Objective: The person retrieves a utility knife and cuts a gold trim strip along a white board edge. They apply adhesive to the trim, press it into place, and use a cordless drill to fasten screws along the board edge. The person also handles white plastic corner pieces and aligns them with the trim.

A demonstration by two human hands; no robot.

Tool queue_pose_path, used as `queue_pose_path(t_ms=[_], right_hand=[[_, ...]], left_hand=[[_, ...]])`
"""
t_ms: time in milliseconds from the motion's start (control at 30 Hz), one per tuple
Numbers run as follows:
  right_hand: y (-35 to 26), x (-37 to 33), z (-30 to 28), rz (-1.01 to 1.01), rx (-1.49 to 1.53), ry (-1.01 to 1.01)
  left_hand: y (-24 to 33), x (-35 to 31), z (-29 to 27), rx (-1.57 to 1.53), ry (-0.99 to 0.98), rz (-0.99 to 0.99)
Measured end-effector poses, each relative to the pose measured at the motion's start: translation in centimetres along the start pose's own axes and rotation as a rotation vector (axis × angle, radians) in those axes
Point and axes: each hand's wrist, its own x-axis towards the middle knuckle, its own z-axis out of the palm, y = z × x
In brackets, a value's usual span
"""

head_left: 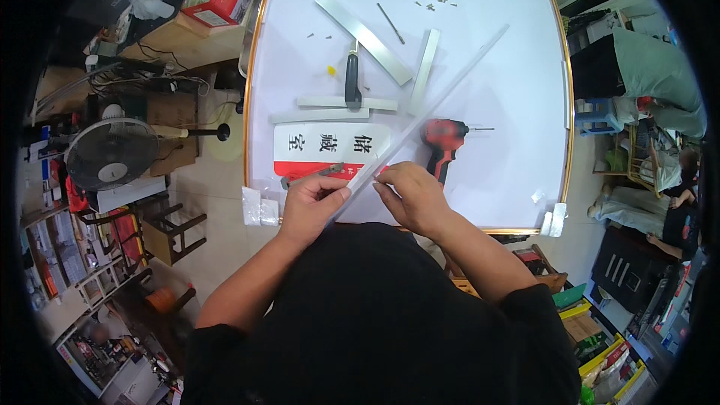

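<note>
A long, thin whitish strip point(452, 86) runs diagonally from near my body toward the far right of the white table. My left hand point(309, 206) is closed around its near end, thumb and fingers pinching it. My right hand point(416, 196) is beside the strip's right edge, fingertips pinched together close to it; whatever is between them is too small to make out. To its right lies a red and black power drill point(442, 135) with a bit fitted. Under the strip's near part is a white and red sign point(300, 141), with a grey metal tool point(319, 174) by my left hand.
A black-handled tool point(352, 79), a wide metal bar point(367, 41), shorter strips point(425, 67) and a loose drill bit point(390, 24) lie farther up the table. Several small screws point(431, 6) are scattered at the far end. A fan point(112, 154) stands left; people point(652, 202) are at right.
</note>
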Motion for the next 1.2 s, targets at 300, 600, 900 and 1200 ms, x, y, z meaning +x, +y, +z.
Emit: queue_pose_path(t_ms=[300, 600, 900, 1200], right_hand=[[0.8, 0.9, -0.7, -0.045, -0.047, -0.169], [0.7, 2.0, -1.6, 0.018, -0.009, -0.155], [0.9, 2.1, -2.0, -0.116, -0.034, -0.145], [2.0, 2.5, -2.4, -0.285, -0.113, -0.117]], left_hand=[[0.1, -0.1, 0.3, 0.046, -0.017, 0.056], [-0.3, 0.1, 0.6, -0.027, -0.058, 0.149], [-0.8, 0.2, 0.7, -0.014, -0.059, 0.15], [-0.8, 0.1, 0.9, -0.009, -0.048, 0.141]])
